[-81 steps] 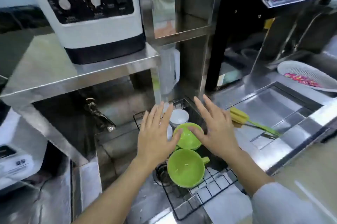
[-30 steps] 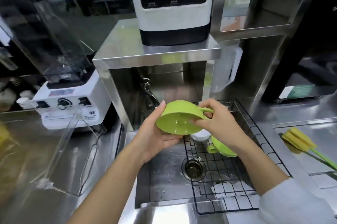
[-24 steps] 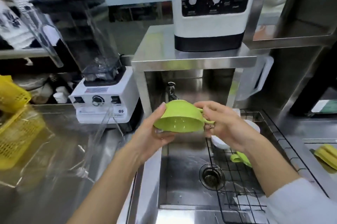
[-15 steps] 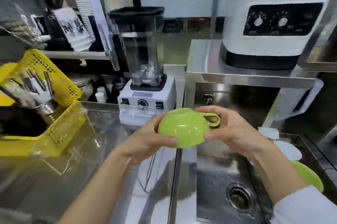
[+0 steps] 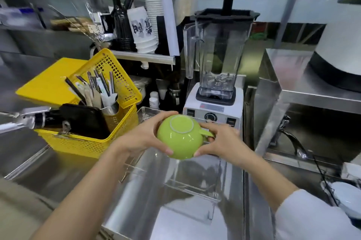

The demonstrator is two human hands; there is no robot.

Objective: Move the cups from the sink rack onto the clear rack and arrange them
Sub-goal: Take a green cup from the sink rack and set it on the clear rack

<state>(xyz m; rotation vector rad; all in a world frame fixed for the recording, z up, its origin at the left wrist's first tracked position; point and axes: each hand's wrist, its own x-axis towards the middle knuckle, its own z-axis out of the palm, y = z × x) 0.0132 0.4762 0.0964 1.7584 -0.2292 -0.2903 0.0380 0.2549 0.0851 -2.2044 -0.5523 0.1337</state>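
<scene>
A green cup [image 5: 181, 138] is held upside down, its white-ringed base facing me and its handle pointing right. My left hand [image 5: 144, 138] grips its left side. My right hand [image 5: 220, 144] holds the handle side, fingers around the handle. The cup hangs above the clear rack [image 5: 195, 185], a transparent tray on the steel counter, with nothing visible in it. At the far right edge a white cup [image 5: 345, 198] lies in the sink rack [image 5: 328, 190], mostly out of frame.
A yellow basket [image 5: 93, 142] with utensils and a black device stands left of the clear rack. A blender [image 5: 216, 83] sits just behind it. A steel shelf [image 5: 304, 87] with a white machine is at the right, above the sink tap [image 5: 293, 142].
Both hands lifted the green cup out of the sink rack, carried it left and turned it upside down over the clear rack. My view swung left with it.
</scene>
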